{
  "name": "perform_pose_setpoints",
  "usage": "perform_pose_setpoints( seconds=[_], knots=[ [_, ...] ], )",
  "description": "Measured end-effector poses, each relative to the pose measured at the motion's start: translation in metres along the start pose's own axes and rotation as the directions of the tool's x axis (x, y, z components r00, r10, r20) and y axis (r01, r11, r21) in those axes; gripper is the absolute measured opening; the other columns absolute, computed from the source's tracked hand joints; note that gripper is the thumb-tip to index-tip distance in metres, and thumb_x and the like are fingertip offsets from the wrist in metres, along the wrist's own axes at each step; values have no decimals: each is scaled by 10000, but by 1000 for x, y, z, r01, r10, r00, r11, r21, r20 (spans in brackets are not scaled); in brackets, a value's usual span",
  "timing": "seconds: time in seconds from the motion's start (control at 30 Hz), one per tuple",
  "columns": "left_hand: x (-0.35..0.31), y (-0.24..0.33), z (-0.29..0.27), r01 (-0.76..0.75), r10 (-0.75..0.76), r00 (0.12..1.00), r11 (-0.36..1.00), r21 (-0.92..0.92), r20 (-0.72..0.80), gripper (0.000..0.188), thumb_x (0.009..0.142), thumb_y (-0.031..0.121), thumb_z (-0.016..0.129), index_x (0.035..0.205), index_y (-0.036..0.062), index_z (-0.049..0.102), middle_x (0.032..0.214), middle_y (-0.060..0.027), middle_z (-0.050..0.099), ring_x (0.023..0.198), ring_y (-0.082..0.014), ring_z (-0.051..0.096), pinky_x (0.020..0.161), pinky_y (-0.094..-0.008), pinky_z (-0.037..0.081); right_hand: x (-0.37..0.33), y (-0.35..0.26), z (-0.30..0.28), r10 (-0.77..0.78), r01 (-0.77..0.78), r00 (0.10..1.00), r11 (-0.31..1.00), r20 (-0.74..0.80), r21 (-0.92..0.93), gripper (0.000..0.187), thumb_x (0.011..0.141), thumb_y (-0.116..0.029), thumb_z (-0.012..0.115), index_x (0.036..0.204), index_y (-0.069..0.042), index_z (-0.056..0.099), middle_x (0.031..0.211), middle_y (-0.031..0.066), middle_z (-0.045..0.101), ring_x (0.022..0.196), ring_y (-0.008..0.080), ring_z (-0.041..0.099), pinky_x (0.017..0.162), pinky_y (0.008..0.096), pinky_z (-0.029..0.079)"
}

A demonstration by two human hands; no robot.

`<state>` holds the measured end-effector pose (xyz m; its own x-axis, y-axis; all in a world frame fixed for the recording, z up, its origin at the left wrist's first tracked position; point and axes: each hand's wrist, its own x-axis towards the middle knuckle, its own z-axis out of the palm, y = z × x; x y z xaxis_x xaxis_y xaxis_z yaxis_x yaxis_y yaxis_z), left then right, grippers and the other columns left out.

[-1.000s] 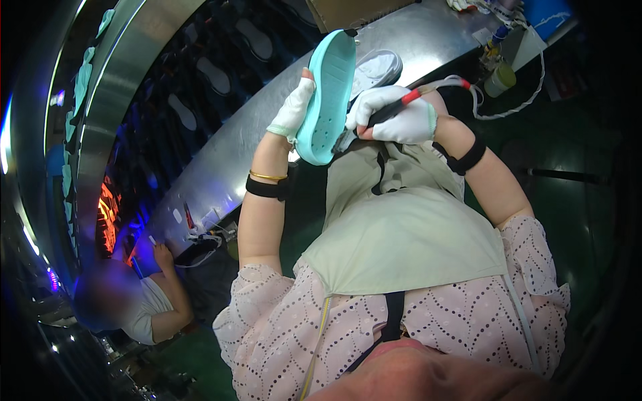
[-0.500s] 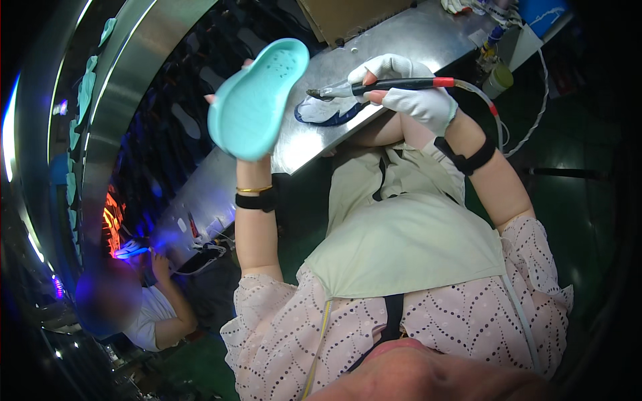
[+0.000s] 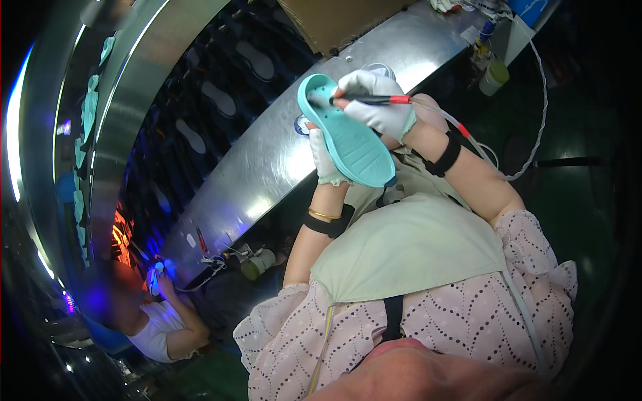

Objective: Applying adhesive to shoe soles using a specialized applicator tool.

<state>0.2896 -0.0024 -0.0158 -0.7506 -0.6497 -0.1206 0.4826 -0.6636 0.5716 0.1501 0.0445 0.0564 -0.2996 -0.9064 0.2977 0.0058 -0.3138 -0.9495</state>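
My gloved left hand (image 3: 324,158) grips a turquoise shoe sole (image 3: 354,144) by its left edge, holding it tilted over the near side of the bench. My gloved right hand (image 3: 378,107) is closed round a brush (image 3: 388,100) with a black handle, a red band and a thin hose. The brush's blurred tip touches or hovers just over the sole's far end, near several small holes; which of the two I cannot tell. Behind the sole, a blue-and-white shoe piece (image 3: 302,125) shows in part on the bench.
The metal bench (image 3: 267,154) runs diagonally, with a cardboard box (image 3: 341,23) at its far side. A green-and-white jar (image 3: 493,77) and looping hose (image 3: 543,127) are at right. Dark racks hold pale soles (image 3: 219,99). Another person (image 3: 167,327) works at lower left.
My left hand has brought the sole rightward and turned it, so its far end meets the brush. My right hand has shifted slightly left. The nearby person's hands have moved too.
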Motion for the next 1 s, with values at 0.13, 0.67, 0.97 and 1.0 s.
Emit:
perform_pose_setpoints(
  seconds=[0.13, 0.67, 0.97, 1.0],
  knots=[
    [-4, 10, 6, -20, 26, 998, 993, -114, 57, 671, 859, 641, 403, 1278, 119, 443, 1200, -81, 544, 1059, -234, 567, 888, -374, 494, -6, -8, -2, 1, 5, 999, 991, 46, -131, 131, 783, -93, 678, 892, -52, 617, 877, 38, 622, 838, 99, 593, 761, 249, 474],
    [8, 29, 4, -272, 280, 947, 960, -66, 160, 716, 859, 564, 433, 1395, 111, 291, 1339, -177, 438, 1224, -356, 434, 1056, -488, 323, -44, -6, 9, -125, 160, 973, 972, 195, -173, 109, 795, -49, 662, 897, -27, 629, 909, 30, 650, 851, 99, 592, 802, 264, 469],
    [13, 39, -5, -252, 257, 964, 964, -81, 64, 754, 834, 655, 438, 1334, 93, 380, 1223, -151, 535, 1085, -323, 553, 949, -443, 449, -55, -4, 13, -89, 133, 978, 961, 186, -240, 90, 794, -68, 674, 870, -42, 634, 893, 10, 649, 857, 62, 577, 769, 241, 467],
    [13, 41, -2, -226, 246, 963, 960, -169, 110, 752, 830, 663, 430, 1291, 68, 421, 1189, -146, 543, 1079, -312, 539, 974, -443, 418, -53, -1, 11, 7, 10, 989, 994, 149, -111, 88, 796, -73, 676, 868, -45, 635, 888, 5, 645, 854, 59, 574, 763, 239, 466]
  ],
)
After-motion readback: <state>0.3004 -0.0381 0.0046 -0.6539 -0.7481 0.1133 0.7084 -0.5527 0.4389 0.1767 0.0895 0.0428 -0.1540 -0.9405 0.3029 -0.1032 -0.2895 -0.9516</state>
